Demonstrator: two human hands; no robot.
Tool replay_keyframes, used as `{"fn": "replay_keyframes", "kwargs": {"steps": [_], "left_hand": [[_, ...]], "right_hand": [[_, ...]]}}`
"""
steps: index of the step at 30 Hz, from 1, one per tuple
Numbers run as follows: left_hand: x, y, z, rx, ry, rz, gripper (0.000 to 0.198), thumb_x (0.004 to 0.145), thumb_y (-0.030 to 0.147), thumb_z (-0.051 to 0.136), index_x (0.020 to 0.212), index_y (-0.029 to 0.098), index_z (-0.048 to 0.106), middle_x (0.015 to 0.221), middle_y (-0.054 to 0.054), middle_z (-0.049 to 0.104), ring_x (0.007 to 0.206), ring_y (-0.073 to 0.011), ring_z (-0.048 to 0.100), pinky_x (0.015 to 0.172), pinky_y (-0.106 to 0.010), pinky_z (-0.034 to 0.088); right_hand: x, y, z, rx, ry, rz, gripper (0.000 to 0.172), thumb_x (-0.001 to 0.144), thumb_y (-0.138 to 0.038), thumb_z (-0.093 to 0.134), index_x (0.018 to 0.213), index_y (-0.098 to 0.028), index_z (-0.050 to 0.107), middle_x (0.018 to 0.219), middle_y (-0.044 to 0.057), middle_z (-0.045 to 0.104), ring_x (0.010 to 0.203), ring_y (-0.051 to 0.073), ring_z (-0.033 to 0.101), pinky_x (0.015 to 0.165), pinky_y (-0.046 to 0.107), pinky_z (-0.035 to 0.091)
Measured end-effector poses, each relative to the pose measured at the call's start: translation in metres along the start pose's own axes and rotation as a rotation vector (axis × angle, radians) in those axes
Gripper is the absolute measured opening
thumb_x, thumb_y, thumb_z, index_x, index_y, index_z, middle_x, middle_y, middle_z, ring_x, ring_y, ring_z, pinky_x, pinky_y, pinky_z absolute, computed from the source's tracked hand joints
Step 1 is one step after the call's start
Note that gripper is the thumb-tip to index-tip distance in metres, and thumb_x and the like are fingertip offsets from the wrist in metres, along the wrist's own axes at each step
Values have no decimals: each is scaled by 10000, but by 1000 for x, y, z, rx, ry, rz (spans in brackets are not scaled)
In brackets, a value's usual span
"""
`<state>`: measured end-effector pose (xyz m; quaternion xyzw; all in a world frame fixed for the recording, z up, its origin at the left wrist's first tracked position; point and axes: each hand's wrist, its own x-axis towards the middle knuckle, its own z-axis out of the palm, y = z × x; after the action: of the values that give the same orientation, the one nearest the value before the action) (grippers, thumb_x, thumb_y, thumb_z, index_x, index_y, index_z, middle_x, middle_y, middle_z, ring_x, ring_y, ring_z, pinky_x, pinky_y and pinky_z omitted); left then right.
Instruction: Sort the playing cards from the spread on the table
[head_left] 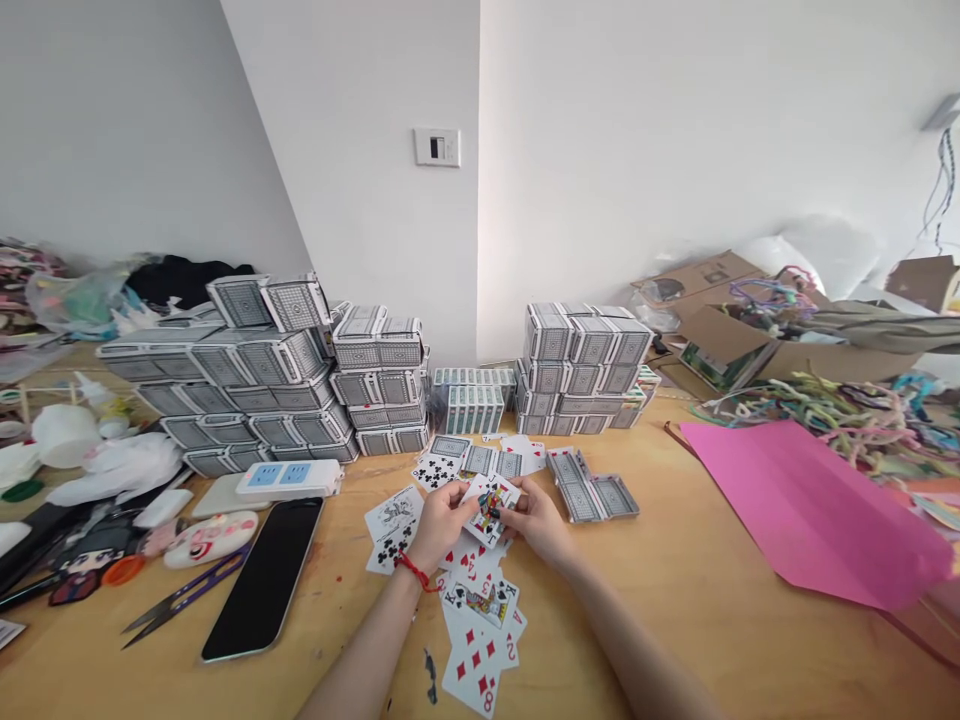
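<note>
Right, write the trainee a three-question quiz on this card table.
1. True or false: the left hand and right hand both grip the face card.
2. What lies left of the face-up cards? A) black phone B) laptop C) mug
3. Fill in: the sheet of paper on the right is ____.
Key: 1 true; 2 A; 3 pink.

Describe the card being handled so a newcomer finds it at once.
On the wooden table, before the stacked card boxes, lie loose cards. The court card is the only one lifted off them, pinched between left hand and right hand.
</note>
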<state>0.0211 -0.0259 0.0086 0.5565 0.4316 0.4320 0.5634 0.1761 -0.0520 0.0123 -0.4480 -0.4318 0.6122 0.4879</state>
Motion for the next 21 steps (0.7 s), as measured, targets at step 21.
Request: {"fn": "replay_keyframes", "kwargs": {"steps": [21], "left_hand": [[1,5,1,-46,3,-27,238,665,308,585,820,132,626,769,-55,654,686,-172,576,628,-266,444]], "right_hand": [[0,5,-1,-5,91,-18,371,642,-522,573,748,-167,564,622,13,620,531,185,590,461,287,479]]}}
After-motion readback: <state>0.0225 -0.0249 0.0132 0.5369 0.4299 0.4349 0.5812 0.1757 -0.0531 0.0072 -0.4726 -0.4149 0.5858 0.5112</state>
